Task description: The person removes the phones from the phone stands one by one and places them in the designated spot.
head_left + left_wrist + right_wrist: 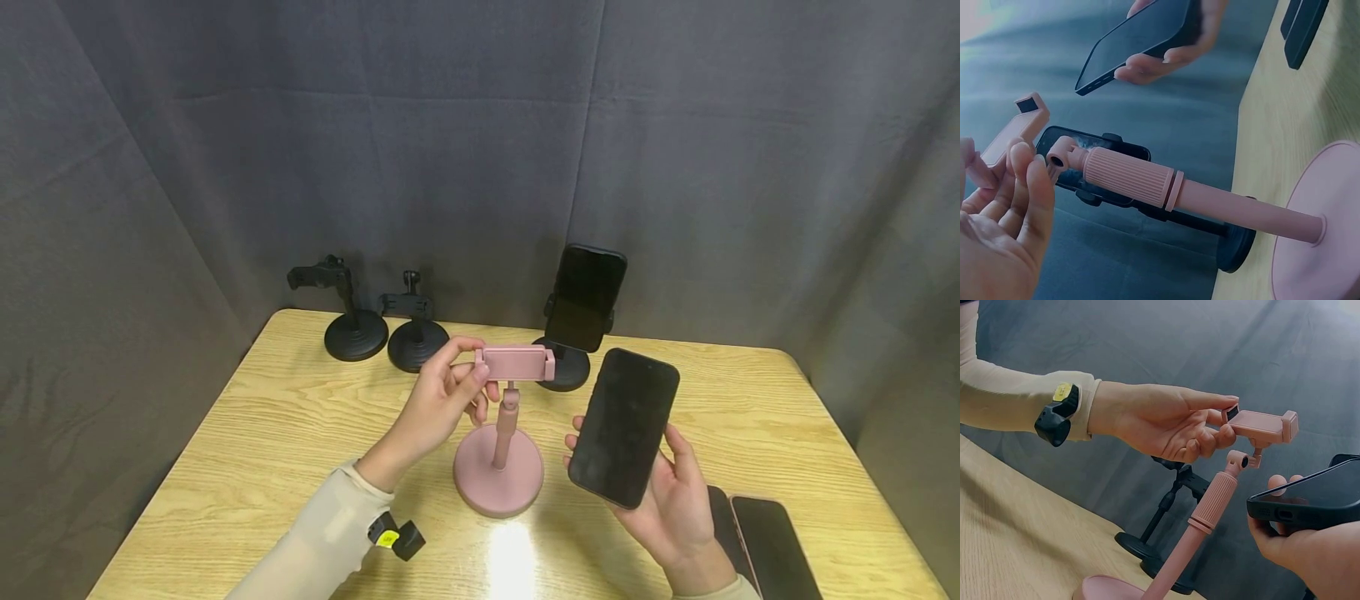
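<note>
A pink phone stand [506, 437] with a round base stands upright near the middle of the wooden table. My left hand [438, 396] pinches the left end of its clamp [516, 364] between thumb and fingers. The clamp is tilted face-up, with a dark pad inside its end lip in the right wrist view. To the right of the stand my right hand [671, 500] holds a black smartphone [624, 427], screen up, apart from the clamp. In the left wrist view the fingers curl round the edge of that smartphone [1141, 44].
Behind stands a black phone stand [564, 367] bearing another smartphone [587, 296]. Two black phone stands [356, 333] [418, 343] without phones are at the back left. More smartphones [776, 546] lie at the front right. A grey curtain [480, 167] hangs behind the table [300, 467].
</note>
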A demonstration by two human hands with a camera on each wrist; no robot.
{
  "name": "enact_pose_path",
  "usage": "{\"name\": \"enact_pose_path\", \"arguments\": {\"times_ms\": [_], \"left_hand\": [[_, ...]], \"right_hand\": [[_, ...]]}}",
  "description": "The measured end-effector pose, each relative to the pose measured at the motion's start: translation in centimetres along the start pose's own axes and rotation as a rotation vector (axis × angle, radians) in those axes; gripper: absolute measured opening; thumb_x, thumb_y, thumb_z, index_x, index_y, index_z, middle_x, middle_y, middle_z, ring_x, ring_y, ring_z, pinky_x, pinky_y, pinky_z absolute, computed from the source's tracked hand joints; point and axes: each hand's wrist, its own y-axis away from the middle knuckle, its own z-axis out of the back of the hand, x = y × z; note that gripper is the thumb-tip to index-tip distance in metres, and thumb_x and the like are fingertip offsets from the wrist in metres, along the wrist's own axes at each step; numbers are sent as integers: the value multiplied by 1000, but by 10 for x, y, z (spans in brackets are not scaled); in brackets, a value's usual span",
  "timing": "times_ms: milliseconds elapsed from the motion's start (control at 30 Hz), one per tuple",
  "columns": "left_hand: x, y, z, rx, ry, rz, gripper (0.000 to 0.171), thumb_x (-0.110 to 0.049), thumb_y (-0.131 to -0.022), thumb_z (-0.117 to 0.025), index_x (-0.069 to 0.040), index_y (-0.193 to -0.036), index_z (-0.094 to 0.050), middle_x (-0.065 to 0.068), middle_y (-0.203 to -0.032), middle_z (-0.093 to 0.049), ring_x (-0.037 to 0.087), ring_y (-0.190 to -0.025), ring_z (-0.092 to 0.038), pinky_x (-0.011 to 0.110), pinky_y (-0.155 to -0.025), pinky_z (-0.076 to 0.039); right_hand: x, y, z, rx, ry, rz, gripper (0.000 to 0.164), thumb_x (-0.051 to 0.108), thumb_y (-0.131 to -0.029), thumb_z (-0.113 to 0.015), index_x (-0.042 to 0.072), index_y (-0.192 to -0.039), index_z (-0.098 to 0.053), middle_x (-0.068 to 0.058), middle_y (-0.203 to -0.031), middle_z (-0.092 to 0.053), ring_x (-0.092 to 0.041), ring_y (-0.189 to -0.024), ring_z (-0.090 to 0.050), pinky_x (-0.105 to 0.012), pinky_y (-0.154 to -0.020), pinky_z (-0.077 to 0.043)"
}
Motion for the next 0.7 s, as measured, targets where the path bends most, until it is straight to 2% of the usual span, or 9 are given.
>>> {"name": "enact_pose_path", "arguments": {"times_ms": [33,133,267,367,567,700], "left_hand": [[0,0,0,-4,0,-2,41,-22,-107,-52,9,-131,-42,6,-81,-63,4,-58,-60,18,-57,-52],[-1,0,-1,-12,2,1,39,-21,-107,-52,10,-130,-44,23,-82,-63,4,-58,-59,18,-58,-52],[-3,0,-2,-21,-12,1,36,-19,-107,-51,10,-129,-47,36,-86,-59,4,-59,-59,19,-59,-53],[-4,0,-3,-27,-21,-3,34,-18,-107,-51,9,-128,-48,31,-85,-63,5,-58,-59,20,-59,-53],[-3,0,-4,-42,-39,-11,33,-17,-107,-51,8,-129,-50,41,-88,-63,5,-55,-59,20,-58,-55],[-2,0,-6,-66,-57,-11,34,-16,-107,-52,8,-131,-51,40,-90,-67,7,-54,-59,20,-58,-55]], "right_hand": [[0,0,0,1,1,-1,78,57,-102,11,20,-162,-20,-23,-165,-26,-42,-154,-24,-52,-128,-18],[1,0,0,-11,-2,-4,77,57,-103,10,20,-162,-21,-23,-165,-27,-42,-154,-25,-52,-128,-19],[1,1,0,-43,-12,-1,74,56,-104,8,20,-162,-22,-24,-163,-30,-43,-153,-27,-53,-128,-20],[1,2,0,-57,-10,-1,74,55,-104,7,19,-162,-23,-24,-163,-31,-43,-152,-29,-53,-127,-21],[2,3,2,-69,-13,-10,75,57,-104,6,19,-161,-24,-23,-163,-31,-42,-152,-30,-52,-128,-21],[2,5,4,-74,-19,-10,74,57,-105,5,18,-161,-25,-23,-163,-31,-42,-152,-29,-52,-128,-21]]}}
